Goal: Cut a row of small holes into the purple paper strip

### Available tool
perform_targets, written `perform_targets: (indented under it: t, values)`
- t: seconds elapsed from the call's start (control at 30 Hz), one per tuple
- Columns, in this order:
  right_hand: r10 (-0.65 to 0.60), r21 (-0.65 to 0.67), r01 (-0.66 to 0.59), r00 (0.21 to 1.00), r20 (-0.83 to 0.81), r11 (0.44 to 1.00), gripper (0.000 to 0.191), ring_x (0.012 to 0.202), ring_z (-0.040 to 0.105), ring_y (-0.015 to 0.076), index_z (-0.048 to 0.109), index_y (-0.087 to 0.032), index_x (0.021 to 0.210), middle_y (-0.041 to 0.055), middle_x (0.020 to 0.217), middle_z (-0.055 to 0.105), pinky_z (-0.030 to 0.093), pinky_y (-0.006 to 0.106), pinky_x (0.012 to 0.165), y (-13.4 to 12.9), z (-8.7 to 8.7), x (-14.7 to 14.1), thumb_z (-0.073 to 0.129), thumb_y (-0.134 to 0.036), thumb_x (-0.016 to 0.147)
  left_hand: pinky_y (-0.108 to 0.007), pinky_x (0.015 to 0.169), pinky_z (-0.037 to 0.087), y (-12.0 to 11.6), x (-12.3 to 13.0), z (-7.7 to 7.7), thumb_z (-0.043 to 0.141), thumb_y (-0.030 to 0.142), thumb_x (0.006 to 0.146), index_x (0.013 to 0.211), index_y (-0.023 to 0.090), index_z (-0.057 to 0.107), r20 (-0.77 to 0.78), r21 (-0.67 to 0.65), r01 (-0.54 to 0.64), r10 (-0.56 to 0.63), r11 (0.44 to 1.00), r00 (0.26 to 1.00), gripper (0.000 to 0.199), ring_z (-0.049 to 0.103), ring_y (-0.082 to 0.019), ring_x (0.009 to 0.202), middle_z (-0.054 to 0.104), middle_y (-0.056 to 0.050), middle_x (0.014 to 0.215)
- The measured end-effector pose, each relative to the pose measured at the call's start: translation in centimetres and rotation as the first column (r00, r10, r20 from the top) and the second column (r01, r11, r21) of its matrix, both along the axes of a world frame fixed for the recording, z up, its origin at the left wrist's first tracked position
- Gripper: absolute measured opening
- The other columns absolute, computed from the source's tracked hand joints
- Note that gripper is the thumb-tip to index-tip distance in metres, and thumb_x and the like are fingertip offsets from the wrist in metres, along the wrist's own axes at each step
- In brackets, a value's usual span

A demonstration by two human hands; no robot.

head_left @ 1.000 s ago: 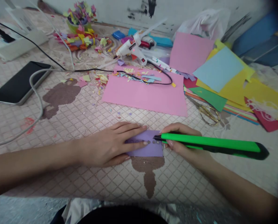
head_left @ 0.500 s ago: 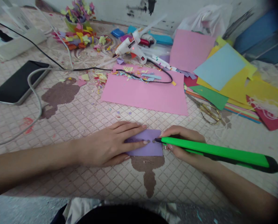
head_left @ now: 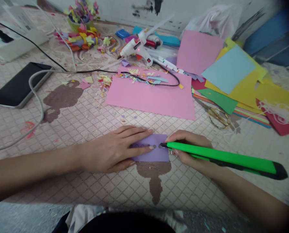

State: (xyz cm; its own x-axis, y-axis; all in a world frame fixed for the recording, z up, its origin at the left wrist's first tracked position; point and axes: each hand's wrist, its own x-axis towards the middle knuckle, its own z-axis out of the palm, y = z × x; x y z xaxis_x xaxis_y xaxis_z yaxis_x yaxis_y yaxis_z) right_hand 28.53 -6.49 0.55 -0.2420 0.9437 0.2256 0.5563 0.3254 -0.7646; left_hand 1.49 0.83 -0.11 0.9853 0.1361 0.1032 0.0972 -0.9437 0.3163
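Note:
A small piece of purple paper (head_left: 161,155) lies flat on the patterned tablecloth, with small dark holes or spots near its middle. My left hand (head_left: 117,149) rests flat across the paper's left part, fingers stretched out and spread, hiding that side. In my right hand (head_left: 189,145) is a green and black utility knife (head_left: 222,157), gripped close to its front end. The knife's tip touches or hovers just over the paper beside the dark spots; I cannot tell which.
Beyond the hands lies a pink sheet (head_left: 149,100) strewn with paper scraps. Behind it stands a white glue gun (head_left: 137,48). Gold-handled scissors (head_left: 218,116) and coloured sheets (head_left: 231,69) are at right. A phone (head_left: 20,85) and a grey cable (head_left: 41,113) lie left.
The back end of the utility knife has shifted slightly to the left. My left hand and the purple paper stay almost where they were.

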Motion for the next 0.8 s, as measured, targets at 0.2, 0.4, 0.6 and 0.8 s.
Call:
perform_targets:
  t: [0.2,0.4,0.6,0.8]
  values:
    - [0.129,-0.053,-0.131,0.991,-0.045,0.990,0.025,0.071,0.067,0.0139,0.067,-0.022,0.093,0.0015,0.082,0.071,0.052,0.024,0.062,0.56,0.72,0.39,0.056,-0.006,0.077,-0.053,0.114,0.026,0.00,0.08,0.12,0.046,0.027,0.095,0.144,0.018,0.040,-0.009,-0.003,0.008,-0.008,1.000,1.000,0.050,0.025,-0.034,0.144,0.019,-0.019,0.158]
    - [0.034,-0.154,-0.060,0.985,-0.166,0.986,0.020,0.059,0.063,0.0111,0.066,-0.021,0.093,0.0022,0.083,0.070,0.050,0.021,0.051,0.52,0.52,0.80,0.058,-0.009,0.080,-0.054,0.113,0.028,0.02,0.18,0.27,0.046,0.026,0.095,0.143,0.018,0.041,-0.021,-0.010,0.000,-0.001,1.000,1.000,0.049,0.026,-0.034,0.144,0.022,-0.018,0.157]
    - [0.071,-0.110,-0.083,0.991,-0.114,0.990,0.023,0.067,0.065,0.0122,0.067,-0.022,0.092,0.0015,0.083,0.070,0.050,0.022,0.057,0.56,0.43,0.74,0.059,-0.006,0.077,-0.053,0.114,0.026,0.07,0.07,0.14,0.048,0.026,0.094,0.145,0.020,0.038,-0.007,-0.018,-0.003,0.003,1.000,1.000,0.052,0.024,-0.032,0.145,0.020,-0.017,0.159]
    - [0.096,-0.105,-0.103,0.993,-0.067,0.989,0.024,0.067,0.065,0.0125,0.067,-0.021,0.093,0.0015,0.081,0.070,0.051,0.022,0.058,0.69,0.67,0.60,0.058,-0.006,0.076,-0.054,0.114,0.026,0.03,0.12,0.19,0.048,0.026,0.094,0.145,0.020,0.038,-0.021,-0.021,-0.005,0.004,1.000,1.000,0.052,0.025,-0.033,0.144,0.021,-0.017,0.158]
